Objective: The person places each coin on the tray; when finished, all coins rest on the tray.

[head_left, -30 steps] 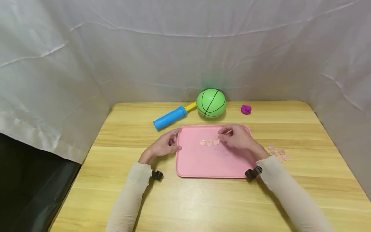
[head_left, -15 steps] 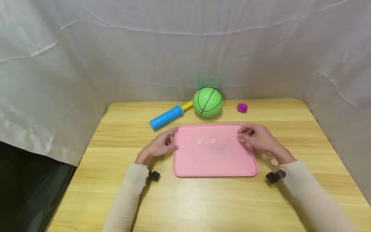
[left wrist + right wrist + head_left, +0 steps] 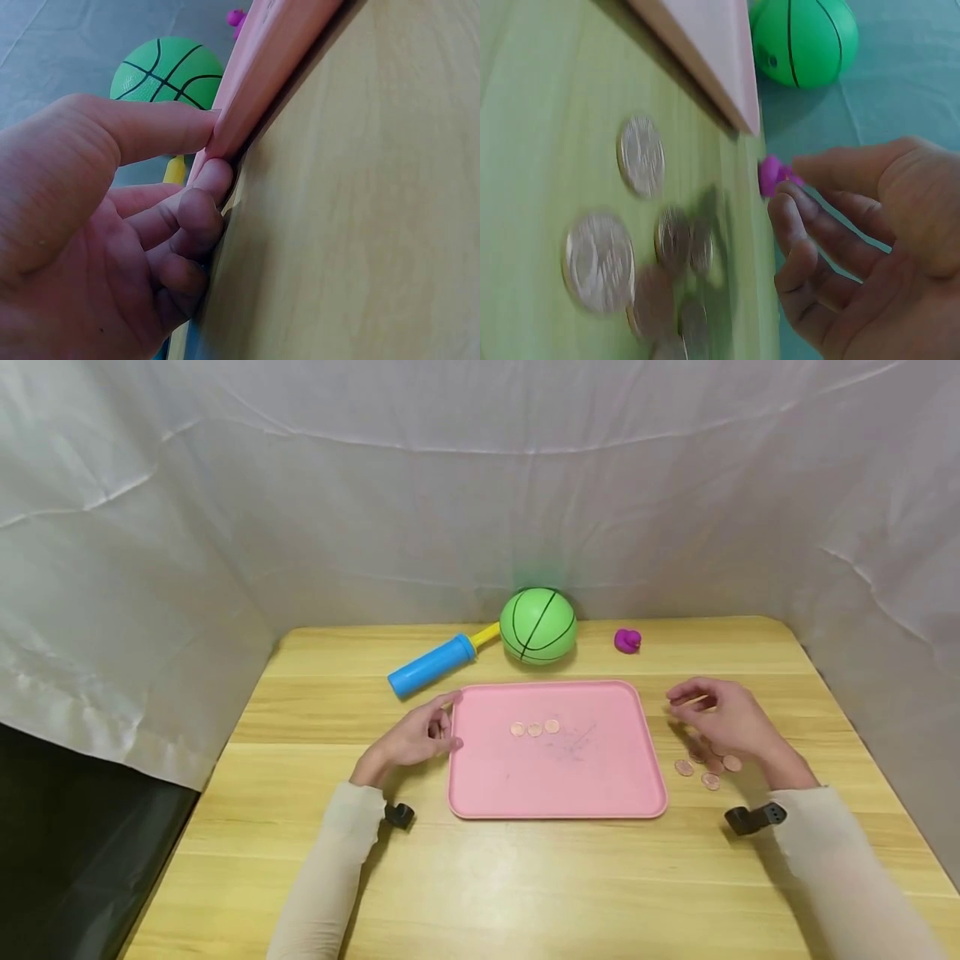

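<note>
A pink tray (image 3: 555, 777) lies on the table, with three copper-coloured coins (image 3: 535, 729) in a row on it. My left hand (image 3: 411, 737) holds the tray's left rim. In the left wrist view, the thumb (image 3: 161, 133) presses on the rim and the curled fingers (image 3: 199, 214) lie against its outer side. Off the tray's right side, my right hand (image 3: 723, 718) hovers over a loose group of several coins (image 3: 710, 781), hiding some of them. Its fingers (image 3: 799, 266) are loosely bent with nothing between them. The coins (image 3: 600, 259) lie below it in the right wrist view.
Behind the tray stand a green ball (image 3: 537, 625) and a blue pump (image 3: 431, 666) whose yellow end reaches the ball. A purple rubber duck (image 3: 627, 641) sits further right. Grey cloth (image 3: 450, 510) encloses the table's back and sides.
My right hand has moved right, from beside the coin row on the tray to above the loose coins. The left hand stays at the rim. The view has shifted slightly.
</note>
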`<state>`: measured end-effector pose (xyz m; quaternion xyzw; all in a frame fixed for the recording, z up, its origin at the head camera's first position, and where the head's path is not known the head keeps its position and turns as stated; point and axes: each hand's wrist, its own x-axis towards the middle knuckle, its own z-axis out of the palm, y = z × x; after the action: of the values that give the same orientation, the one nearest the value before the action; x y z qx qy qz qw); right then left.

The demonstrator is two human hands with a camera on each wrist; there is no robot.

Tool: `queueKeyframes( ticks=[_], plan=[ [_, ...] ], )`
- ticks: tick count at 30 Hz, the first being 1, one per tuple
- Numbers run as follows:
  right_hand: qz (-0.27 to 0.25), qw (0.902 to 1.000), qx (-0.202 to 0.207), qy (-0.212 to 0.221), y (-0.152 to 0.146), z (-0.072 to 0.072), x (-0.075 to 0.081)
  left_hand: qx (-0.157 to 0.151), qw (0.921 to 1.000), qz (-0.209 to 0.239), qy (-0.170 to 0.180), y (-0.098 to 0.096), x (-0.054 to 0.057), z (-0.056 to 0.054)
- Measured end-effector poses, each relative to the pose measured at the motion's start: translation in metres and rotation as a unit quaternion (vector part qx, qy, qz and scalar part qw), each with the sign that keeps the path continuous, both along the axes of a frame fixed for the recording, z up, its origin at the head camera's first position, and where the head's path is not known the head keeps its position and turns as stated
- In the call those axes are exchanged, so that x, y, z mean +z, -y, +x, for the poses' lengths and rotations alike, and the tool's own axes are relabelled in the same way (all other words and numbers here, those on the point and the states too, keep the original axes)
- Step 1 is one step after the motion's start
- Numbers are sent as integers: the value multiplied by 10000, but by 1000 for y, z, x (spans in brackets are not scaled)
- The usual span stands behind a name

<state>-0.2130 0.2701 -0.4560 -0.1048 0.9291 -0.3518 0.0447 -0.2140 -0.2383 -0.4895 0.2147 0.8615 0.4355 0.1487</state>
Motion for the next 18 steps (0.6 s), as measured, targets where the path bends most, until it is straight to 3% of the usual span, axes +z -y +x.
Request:
queueKeyframes(
  ticks=[4,10,18],
  plan=[
    [158,9999,-35,-2,-17,-1,-4,-12,10000,-50,-33,0,0,0],
    [323,9991,222,-133,-31,2,-10,-4,10000,-73,-9,0,0,1],
    [466,9971,347,484,-28,7,-13,21,9999,-109,-43,-1,1,1]
  ],
)
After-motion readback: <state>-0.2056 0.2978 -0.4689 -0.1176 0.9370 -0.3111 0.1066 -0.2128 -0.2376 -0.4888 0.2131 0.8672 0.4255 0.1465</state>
